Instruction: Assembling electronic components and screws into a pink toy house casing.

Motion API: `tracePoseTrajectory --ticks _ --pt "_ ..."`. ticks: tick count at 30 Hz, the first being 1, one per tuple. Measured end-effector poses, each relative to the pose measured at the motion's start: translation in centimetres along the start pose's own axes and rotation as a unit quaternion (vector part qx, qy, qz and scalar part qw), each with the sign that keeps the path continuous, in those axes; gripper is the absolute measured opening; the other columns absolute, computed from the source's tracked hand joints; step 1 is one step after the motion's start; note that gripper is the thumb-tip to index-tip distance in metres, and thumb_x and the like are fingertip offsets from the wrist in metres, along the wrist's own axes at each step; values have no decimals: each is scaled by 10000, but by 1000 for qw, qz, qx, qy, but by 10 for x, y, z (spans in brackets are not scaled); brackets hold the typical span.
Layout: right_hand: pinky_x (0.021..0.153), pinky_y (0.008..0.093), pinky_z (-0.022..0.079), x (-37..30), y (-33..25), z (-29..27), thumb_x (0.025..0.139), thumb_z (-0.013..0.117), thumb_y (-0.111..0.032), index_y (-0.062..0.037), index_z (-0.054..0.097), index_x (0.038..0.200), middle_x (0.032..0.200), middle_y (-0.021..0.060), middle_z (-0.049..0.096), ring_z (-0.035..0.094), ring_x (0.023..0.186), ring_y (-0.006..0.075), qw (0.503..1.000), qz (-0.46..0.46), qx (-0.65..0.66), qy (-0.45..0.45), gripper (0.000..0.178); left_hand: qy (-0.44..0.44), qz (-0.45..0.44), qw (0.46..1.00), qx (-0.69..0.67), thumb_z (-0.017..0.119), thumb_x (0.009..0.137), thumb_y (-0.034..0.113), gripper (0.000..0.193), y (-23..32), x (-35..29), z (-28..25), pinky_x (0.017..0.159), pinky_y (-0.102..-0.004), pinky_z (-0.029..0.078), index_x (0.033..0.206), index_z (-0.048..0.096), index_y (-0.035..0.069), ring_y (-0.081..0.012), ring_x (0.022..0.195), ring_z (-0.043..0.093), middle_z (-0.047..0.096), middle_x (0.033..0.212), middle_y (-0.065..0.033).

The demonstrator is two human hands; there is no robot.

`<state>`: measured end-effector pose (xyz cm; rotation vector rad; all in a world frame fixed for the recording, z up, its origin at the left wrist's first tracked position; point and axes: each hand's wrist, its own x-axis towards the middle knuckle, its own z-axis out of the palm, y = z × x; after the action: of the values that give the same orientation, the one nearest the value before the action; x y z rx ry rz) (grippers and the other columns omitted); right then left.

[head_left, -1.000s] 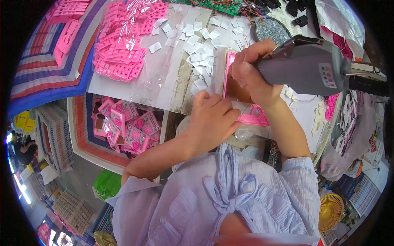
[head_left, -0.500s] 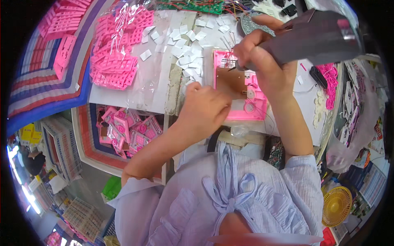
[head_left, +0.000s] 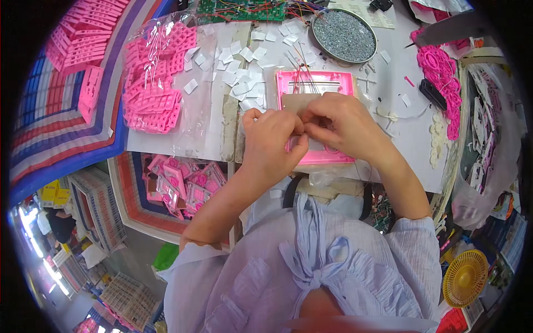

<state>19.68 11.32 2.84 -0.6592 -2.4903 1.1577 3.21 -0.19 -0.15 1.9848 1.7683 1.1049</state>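
Observation:
A pink plastic casing [head_left: 347, 84] lies on the worktable in front of me, with a brown board [head_left: 294, 102] inside it and thin wires [head_left: 304, 77] rising from its far end. My left hand [head_left: 273, 136] is over the casing's left side, its thumb and fingers pinched together. From the right, my right hand [head_left: 345, 123] meets it, fingertips also closed and almost touching the left ones above the board. Whatever sits between the fingertips is too small or hidden to make out. A dark power screwdriver [head_left: 452, 29] hangs at the upper right, apart from both hands.
A round dish of small screws [head_left: 344, 36] stands beyond the casing. White paper squares [head_left: 244, 83] are scattered to the left, beside a clear bag of pink parts [head_left: 152, 83]. A box of pink pieces [head_left: 186, 183] sits below left; pink cords [head_left: 441, 83] lie right.
My right hand has let go of the power screwdriver, which now hangs at the upper right. That hand has come down over the casing to join my left hand.

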Motion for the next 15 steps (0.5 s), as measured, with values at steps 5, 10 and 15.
tracePoseTrajectory --ticks 5,10,15 --pt "662 419 484 -7 1 -2 792 694 -182 -57 651 834 729 81 654 612 741 290 998 63 -6 30 139 3 -15 1000 0 748 744 39 223 0 3 0 809 -356 331 907 620 123 -150 704 597 637 821 31" --pt "671 414 485 -12 3 -1 802 689 -197 -61 645 824 705 71 631 596 756 281 997 71 1 29 145 11 -30 999 -40 702 763 57 211 1 4 3 817 -401 309 939 615 133 -176 766 578 613 784 34" --pt "661 399 466 -12 2 0 808 694 -181 -50 638 824 706 74 613 566 750 274 999 49 -15 18 143 17 -28 999 -35 703 770 31 269 0 8 5 845 -374 316 1012 617 110 -156 746 599 631 853 16"
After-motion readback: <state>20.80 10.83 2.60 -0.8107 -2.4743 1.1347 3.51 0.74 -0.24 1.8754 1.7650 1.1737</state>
